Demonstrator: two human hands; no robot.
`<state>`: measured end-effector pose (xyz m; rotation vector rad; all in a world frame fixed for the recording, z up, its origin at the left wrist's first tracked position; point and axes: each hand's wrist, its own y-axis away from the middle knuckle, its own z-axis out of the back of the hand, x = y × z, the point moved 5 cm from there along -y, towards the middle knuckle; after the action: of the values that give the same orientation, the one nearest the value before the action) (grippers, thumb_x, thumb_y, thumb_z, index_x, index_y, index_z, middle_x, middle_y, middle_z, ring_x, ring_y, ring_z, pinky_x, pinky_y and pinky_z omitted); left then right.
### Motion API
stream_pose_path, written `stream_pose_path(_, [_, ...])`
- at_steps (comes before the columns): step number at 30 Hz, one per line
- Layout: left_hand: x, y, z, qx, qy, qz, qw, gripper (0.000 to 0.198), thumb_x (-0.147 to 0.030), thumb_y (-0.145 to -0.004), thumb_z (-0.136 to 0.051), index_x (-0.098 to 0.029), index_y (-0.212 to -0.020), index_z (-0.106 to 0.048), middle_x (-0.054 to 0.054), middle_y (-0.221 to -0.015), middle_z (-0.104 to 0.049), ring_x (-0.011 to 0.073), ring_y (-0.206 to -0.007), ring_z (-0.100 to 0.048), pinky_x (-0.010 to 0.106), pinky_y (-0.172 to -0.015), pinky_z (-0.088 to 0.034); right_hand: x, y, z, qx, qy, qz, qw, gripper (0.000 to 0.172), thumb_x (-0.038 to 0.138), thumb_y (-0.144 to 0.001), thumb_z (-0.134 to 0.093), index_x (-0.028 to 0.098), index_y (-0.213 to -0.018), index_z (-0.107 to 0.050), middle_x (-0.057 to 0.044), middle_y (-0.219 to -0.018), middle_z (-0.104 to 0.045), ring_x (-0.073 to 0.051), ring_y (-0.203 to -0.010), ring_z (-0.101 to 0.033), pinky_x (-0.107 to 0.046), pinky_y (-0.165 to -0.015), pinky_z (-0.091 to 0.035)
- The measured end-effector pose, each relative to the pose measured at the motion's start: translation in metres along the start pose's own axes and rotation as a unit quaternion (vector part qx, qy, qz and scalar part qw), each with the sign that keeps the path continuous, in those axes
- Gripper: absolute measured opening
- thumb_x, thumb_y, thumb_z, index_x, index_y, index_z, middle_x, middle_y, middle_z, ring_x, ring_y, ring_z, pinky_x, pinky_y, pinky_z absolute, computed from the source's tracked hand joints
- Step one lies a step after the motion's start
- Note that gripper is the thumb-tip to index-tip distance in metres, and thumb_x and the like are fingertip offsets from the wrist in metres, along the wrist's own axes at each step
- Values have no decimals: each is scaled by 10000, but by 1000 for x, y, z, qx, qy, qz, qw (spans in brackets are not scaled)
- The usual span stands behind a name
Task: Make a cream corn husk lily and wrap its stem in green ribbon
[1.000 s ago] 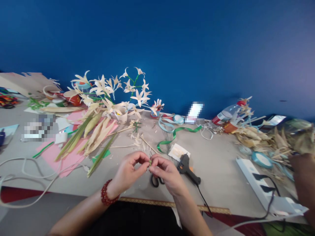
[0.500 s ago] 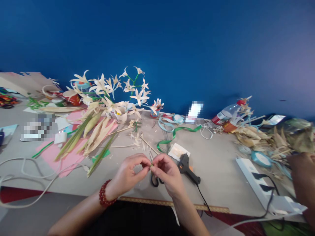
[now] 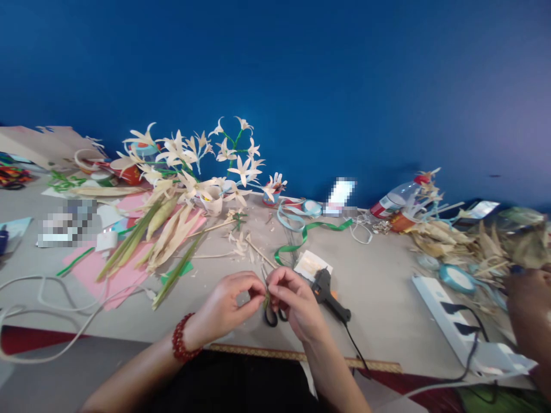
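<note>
My left hand (image 3: 230, 298) and my right hand (image 3: 297, 304) meet fingertip to fingertip above the table's front. Both are closed in a pinch around a small greenish strip (image 3: 266, 302), mostly hidden by the fingers. Directly under them lies a pair of scissors (image 3: 271, 318) with black handles, its blades partly covered by my hands. A black glue gun (image 3: 329, 295) rests just right of my right hand, beside a white card (image 3: 313, 264) at its nozzle. Farther left lie green-and-cream corn husks (image 3: 133, 241) and pink paper (image 3: 92, 269).
Cream husk flowers (image 3: 181, 152) stand in cups at the back. Green ribbon (image 3: 318, 225) curls mid-table. A power strip (image 3: 447, 327), a bottle (image 3: 391, 201) and dry husks (image 3: 447, 238) are on the right. Another person's hand (image 3: 529, 304) reaches in there. White cables (image 3: 81, 332) loop at left.
My fingertips have drawn slightly apart, and more of the greenish strip shows below them. At the right edge, the other person's hand has shifted a little.
</note>
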<state>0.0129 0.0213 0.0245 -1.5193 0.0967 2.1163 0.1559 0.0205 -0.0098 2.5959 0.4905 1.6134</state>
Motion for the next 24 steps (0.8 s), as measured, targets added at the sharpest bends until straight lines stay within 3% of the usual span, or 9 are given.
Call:
stream_pose_path(7, [7,2,-2,10,37,46,998,75,-138,-850,-579,-160,-799,-629,22,-780,-657,135,-745,-586,238,-727,-447,6,0,1,-26,-44,20,998,213,307,-811,-732,189,-770,-559,-4,-746,-658,-76,-528,-528,-155,-454,-455])
stream_pose_path(11, [11,2,-2,16,65,70,995,94,-163,-858,-577,-150,-776,-623,21,-755,-645,133,-724,-566,243,-707,-437,6,-1,-3,8,-77,-3,997,222,323,-832,-715,205,-797,-529,0,-713,-669,-74,-469,-520,-156,-413,-450])
stream_pose_path(14, [12,2,-2,25,111,91,989,98,-175,-859,-580,-143,-782,-632,30,-766,-658,136,-734,-570,247,-703,-437,6,-1,-5,39,-76,-12,996,216,282,-802,-743,205,-843,-545,4,-710,-673,-86,-506,-570,-186,-485,-501])
stream_pose_path(20, [21,7,-5,37,234,156,959,43,-179,-834,-618,-145,-808,-619,-3,-732,-607,99,-649,-510,218,-625,-412,14,5,0,82,37,54,994,210,229,-778,-761,201,-922,-610,-29,-848,-688,-118,-668,-607,-225,-596,-523])
stream_pose_path(24, [21,7,-7,40,289,178,940,113,-241,-817,-665,-142,-808,-610,-12,-705,-570,93,-618,-491,217,-603,-408,24,12,-3,79,159,126,976,182,210,-808,-720,220,-968,-634,-36,-877,-657,-150,-745,-609,-268,-665,-518])
